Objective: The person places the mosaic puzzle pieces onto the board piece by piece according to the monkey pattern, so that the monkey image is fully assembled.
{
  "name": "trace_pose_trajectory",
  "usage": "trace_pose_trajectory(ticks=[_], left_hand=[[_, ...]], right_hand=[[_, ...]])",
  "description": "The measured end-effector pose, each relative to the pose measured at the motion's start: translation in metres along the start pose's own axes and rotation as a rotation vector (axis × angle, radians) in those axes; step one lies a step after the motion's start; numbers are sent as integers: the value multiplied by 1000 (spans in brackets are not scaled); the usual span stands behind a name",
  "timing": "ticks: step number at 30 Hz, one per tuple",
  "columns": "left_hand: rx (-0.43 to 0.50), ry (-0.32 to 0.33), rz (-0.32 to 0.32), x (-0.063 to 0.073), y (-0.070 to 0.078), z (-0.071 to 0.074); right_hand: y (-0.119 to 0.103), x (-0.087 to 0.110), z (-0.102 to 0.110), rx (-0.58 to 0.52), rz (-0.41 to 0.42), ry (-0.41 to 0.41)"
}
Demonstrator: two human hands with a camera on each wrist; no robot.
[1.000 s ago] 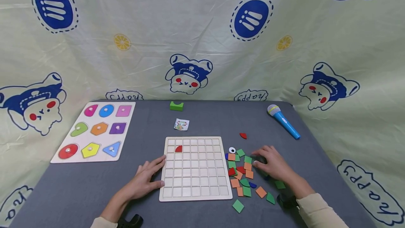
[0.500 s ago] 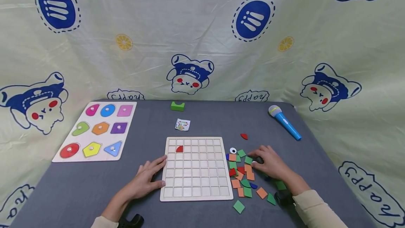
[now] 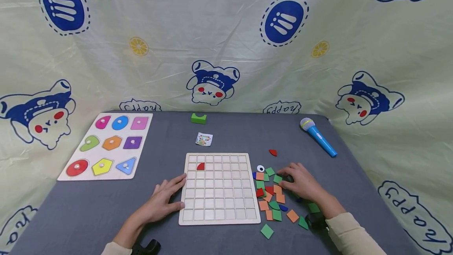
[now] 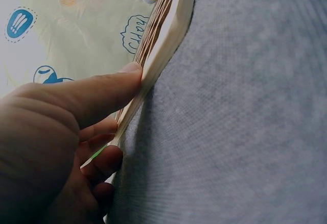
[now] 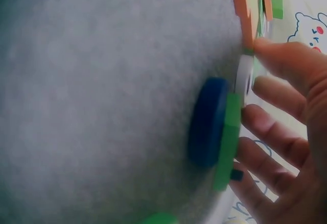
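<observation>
My left hand (image 3: 161, 202) touches the left edge of a pale gridded board (image 3: 223, 223), fingers and thumb spread along it. One red quarter-circle piece (image 3: 201, 166) sits in an upper-left cell. In the left wrist view, the thumb tip meets the board's side (image 4: 176, 25). My right hand (image 3: 304, 184) reaches over the right part of a pile of flat coloured pieces. In the right wrist view its fingers are loosely bent beside a white ring-shaped piece (image 5: 243, 76), a green piece (image 5: 228, 137) and a blue piece (image 5: 207, 124). An orange piece (image 5: 245, 20) is near the thumb.
A shape puzzle board (image 3: 95, 156) with knobbed pieces lies at the left. Behind the gridded board are a small picture card (image 3: 204, 139) and a green block (image 3: 198, 119). A blue toy microphone (image 3: 320, 139) lies back right, and a loose red piece (image 3: 273, 152) sits above the pile.
My right hand has shifted slightly left, further over the pile. The left hand stays at the board's edge, and the whole view has moved a little.
</observation>
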State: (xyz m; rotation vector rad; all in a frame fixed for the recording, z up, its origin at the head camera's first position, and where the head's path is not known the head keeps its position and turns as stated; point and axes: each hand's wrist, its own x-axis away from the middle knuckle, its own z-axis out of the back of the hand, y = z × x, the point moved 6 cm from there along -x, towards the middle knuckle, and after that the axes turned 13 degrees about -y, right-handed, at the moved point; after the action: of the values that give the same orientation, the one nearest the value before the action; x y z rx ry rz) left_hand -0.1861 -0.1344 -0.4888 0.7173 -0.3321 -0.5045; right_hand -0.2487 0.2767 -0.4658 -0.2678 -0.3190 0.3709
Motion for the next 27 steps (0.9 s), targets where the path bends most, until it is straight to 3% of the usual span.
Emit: trace_pose_trajectory(ticks=[27], left_hand=[[-20,19,-27,1,0,0]], right_hand=[[-5,2,-1,54,-3,83]])
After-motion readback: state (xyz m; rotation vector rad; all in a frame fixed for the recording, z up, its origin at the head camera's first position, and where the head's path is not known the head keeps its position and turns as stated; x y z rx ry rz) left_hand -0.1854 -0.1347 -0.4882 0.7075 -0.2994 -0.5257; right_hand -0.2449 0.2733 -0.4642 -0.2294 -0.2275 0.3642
